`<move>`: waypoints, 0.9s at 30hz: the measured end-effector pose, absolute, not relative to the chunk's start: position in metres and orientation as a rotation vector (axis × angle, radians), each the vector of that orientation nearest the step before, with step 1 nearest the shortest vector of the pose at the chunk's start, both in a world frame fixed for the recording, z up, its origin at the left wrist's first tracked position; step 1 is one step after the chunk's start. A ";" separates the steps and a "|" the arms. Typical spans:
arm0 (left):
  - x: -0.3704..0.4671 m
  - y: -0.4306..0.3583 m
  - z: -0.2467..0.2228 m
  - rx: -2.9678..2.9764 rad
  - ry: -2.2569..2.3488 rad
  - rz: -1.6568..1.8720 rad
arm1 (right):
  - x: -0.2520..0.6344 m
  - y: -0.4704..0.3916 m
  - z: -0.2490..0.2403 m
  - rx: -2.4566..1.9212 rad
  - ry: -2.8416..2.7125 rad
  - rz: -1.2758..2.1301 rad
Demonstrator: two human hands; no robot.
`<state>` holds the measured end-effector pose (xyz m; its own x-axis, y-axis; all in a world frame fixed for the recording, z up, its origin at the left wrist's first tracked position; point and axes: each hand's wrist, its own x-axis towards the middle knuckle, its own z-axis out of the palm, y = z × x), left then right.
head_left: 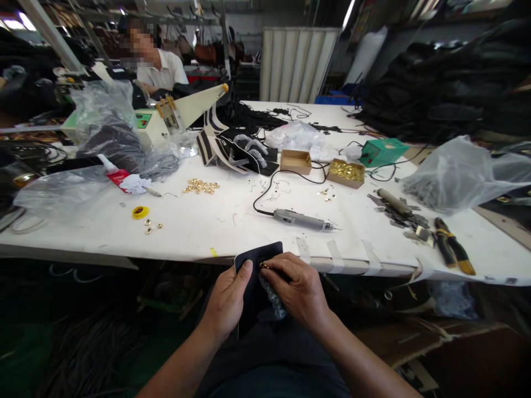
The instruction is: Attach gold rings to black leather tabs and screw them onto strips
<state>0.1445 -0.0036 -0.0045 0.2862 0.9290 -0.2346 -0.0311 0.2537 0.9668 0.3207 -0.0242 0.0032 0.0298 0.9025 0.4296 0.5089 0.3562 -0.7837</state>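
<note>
A dark flat piece (253, 287) with a pale edge is held upright just off the table's front edge. My left hand (227, 298) grips its left side, the thumb lying on its face. At its upper right, my right hand (297, 284) pinches a small gold metal part (264, 265) against the piece. Crumpled clear plastic (274, 301) hangs below the right fingers. Beyond the hands, a grey electric screwdriver (302, 219) lies on the white table (207, 221).
Gold rings (201, 186), yellow tape (140, 212) and a red tube (120, 178) lie left. A box of gold parts (345, 172), an open box (296, 162), a green box (382, 151) and pliers (453, 246) stand right. A person (160, 66) sits behind.
</note>
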 end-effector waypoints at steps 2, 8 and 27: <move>0.143 -0.003 -0.003 1.111 1.044 0.832 | 0.321 -0.024 0.002 -1.272 -1.658 0.493; 0.135 0.001 0.002 1.206 1.039 0.707 | 0.333 -0.021 0.009 -1.196 -1.923 0.507; 0.151 0.006 0.013 0.755 0.844 0.735 | 0.364 -0.010 0.023 -1.292 -1.601 0.700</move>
